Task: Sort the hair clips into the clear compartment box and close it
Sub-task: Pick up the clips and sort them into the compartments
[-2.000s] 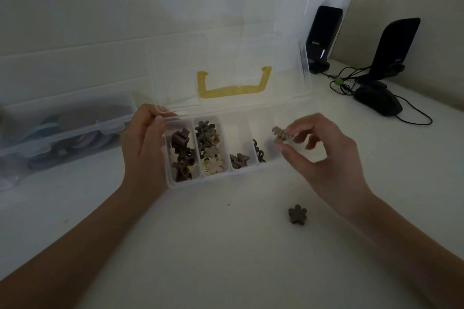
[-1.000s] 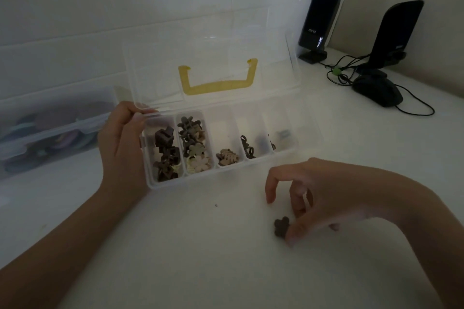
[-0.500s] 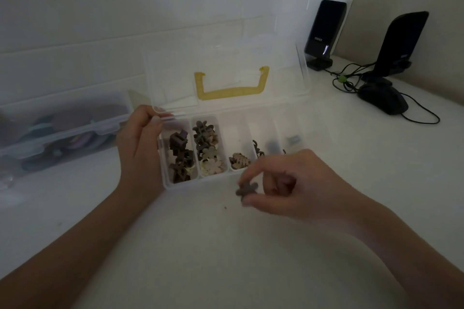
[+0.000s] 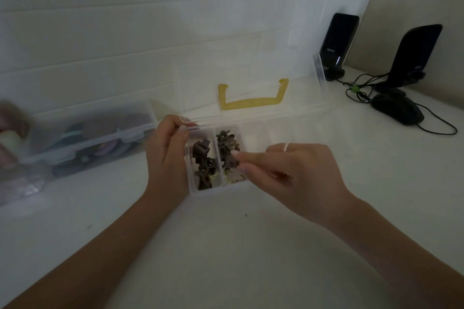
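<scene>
Half a second earlier the right hand [image 4: 296, 173] hovers in front of the box's near wall, pinching a dark flower clip above the tabletop [image 4: 226, 258]; now it has moved forward and left, over the clear compartment box [image 4: 216, 189], and covers the middle compartments. Its thumb and forefinger fingers [image 4: 247, 157] point left, their tips meeting above the second compartment from the left, with the dark flower clip [image 4: 232, 161] at the very tips. The picture is blurred there, so whether the fingers are grasping the clip or have already released it cannot be told. A pale ring shows on one finger.

The left hand [image 4: 168, 155] has stayed where it was: it grips the box's left end, fingers curled over the rear corner by the lid hinge, thumb along the near side. Just right of those fingers, the leftmost compartment holds brown clips [image 4: 202, 165]. The lid [image 4: 251, 88] with its yellow handle [image 4: 251, 103] stands open behind both hands. To the left of the left hand lies another clear container [image 4: 90, 138].
</scene>
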Demonstrator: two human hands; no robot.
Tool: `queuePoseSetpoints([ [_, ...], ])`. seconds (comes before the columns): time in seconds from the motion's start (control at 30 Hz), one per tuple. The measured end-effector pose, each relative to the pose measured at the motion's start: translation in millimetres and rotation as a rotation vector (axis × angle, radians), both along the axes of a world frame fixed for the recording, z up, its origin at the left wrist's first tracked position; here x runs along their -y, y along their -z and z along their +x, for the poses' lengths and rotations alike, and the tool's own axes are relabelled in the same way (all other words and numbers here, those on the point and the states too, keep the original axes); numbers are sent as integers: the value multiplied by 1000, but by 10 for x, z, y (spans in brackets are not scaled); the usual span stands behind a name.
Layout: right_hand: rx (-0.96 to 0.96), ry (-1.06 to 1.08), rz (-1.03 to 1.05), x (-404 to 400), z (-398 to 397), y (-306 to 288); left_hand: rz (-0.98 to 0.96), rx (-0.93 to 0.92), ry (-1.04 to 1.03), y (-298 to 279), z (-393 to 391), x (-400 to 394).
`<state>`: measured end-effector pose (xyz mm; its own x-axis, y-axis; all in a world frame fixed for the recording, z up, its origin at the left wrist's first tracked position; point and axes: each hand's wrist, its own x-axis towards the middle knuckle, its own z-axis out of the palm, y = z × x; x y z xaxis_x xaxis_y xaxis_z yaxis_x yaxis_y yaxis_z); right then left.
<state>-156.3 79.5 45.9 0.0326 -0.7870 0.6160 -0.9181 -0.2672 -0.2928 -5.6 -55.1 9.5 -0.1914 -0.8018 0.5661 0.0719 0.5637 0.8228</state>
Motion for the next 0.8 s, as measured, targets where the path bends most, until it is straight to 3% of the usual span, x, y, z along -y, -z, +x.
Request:
queuePoseSetpoints([
  [0.17,-118,13,3,-21,28,13,7,-17,2,-10,-8,-7],
  [0.27,-118,-83,-66,-26,153,-27,-41,-3,5,-7,-7,-13],
  [0.33,-220,-128,-24,-5,267,8,-48,4,-5,-6,-10,-16],
  [0.47,-317,-42,54,81,359,60,-72,80,-20,11,7,4],
  [0.57,-320,4,56,90,316,48,38,105,-66,23,11,-12],
  [0.67,-138,21,-12,25,170,2,99,117,-44,7,-1,-44],
  [0.8,392,266,-190,-5,-318,-53,96,164,-34,-13,-20,-88],
])
